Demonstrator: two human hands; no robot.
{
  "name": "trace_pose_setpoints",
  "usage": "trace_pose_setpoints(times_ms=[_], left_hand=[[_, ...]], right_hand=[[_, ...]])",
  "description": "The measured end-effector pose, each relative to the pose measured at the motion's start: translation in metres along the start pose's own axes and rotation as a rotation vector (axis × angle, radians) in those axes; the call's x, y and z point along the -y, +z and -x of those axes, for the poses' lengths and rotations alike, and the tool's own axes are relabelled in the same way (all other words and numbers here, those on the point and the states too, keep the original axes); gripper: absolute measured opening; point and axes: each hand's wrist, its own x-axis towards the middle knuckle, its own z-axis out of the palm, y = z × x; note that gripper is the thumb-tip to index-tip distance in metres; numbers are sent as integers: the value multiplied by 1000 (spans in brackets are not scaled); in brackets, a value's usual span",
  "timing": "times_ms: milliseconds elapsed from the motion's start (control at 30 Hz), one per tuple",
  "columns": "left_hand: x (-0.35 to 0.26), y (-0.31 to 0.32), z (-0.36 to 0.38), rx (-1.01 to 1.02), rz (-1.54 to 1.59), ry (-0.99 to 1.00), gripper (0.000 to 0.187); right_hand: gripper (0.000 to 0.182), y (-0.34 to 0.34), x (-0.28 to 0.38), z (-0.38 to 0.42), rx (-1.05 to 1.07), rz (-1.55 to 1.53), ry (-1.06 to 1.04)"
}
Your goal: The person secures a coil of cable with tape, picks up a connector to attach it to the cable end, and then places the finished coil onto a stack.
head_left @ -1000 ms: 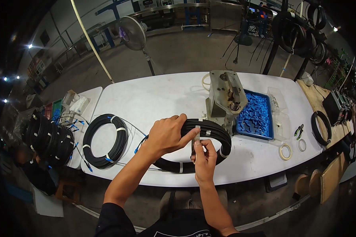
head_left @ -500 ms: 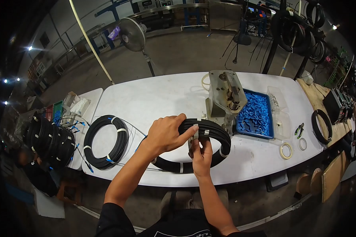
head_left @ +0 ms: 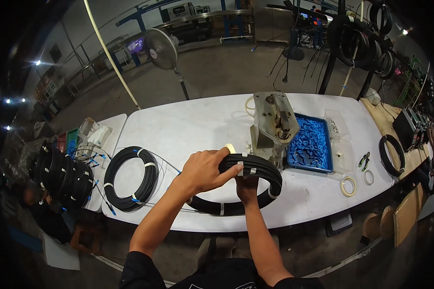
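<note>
A thick coil of black cable [head_left: 210, 206], banded with pale strips of tape, lies on the table with its far side raised. My left hand [head_left: 202, 168] is closed on that raised side, its thumb pressed on a pale strip of tape [head_left: 240, 169]. Just beyond its index finger, a pale yellow piece [head_left: 229, 147], seemingly part of a tape roll, shows behind the coil. My right hand [head_left: 247, 187] reaches through the coil's opening and under the raised side. Its fingers are hidden there. Another black cable coil [head_left: 151, 180], with blue-tipped ends, lies at left.
A metal press [head_left: 275, 118] stands beyond the coil, beside a blue tray [head_left: 332, 151] of small blue parts. Farther right are tape rolls [head_left: 348, 193], green-handled pliers [head_left: 364, 161] and another coil [head_left: 388, 169]. Stacked coils [head_left: 65, 178] sit at far left. A fan [head_left: 160, 49] stands behind the table.
My right hand has moved farther under the raised side, so its fingers no longer show. The pale yellow piece now appears beyond the coil. My left hand keeps its hold.
</note>
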Motion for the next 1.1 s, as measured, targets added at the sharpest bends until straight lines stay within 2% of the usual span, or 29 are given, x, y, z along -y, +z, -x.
trace_pose_setpoints(times_ms=[100,167,267,300,433,533,600,667,700,767,800,833,867,900,933,967,1000,1033,1067,1100], left_hand=[[-2,-1,2,-26,21,-51,50],[-3,-2,3,-31,34,-68,52],[2,1,4,-33,51,-79,56],[4,1,3,-37,48,-68,59],[2,-5,5,-15,105,-39,66],[4,-9,4,45,191,-53,65],[9,-7,1,55,220,-54,64],[12,-5,0,56,259,-53,65],[13,-3,1,59,263,-53,65],[15,0,1,-3,247,-34,69],[16,2,2,-6,250,-31,69],[17,3,3,-17,242,-1,69],[19,4,3,-28,234,24,70],[17,1,5,5,190,-3,66],[12,-3,6,8,206,-15,66],[6,-9,6,46,244,-35,65],[3,-13,5,76,272,-45,65],[5,-9,4,79,283,-57,63],[5,-7,5,78,280,-50,63],[6,-6,6,49,262,-12,63]], right_hand=[[28,4,5,-5,-69,-37,-23],[27,7,2,-11,-106,-451,139],[27,4,-36,-13,17,-627,185],[28,3,-35,-19,45,-819,248],[29,2,-26,-39,158,-889,113],[33,-5,-9,-41,230,-1008,102],[37,-4,-18,-40,198,-967,114],[40,-7,-22,-36,165,-864,283],[40,-10,-15,-32,164,-861,287],[48,-24,21,-13,317,111,423],[59,-34,35,6,323,161,429],[58,-48,24,21,466,130,331],[38,-70,73,7,671,91,389],[17,-84,82,10,570,-164,347],[7,-96,93,-2,402,-268,383],[5,-102,116,-27,210,-102,264],[10,-103,134,-58,131,-51,217],[20,-100,124,-88,198,137,128],[29,-97,112,-116,433,314,148],[44,-87,96,-137,633,324,167]])
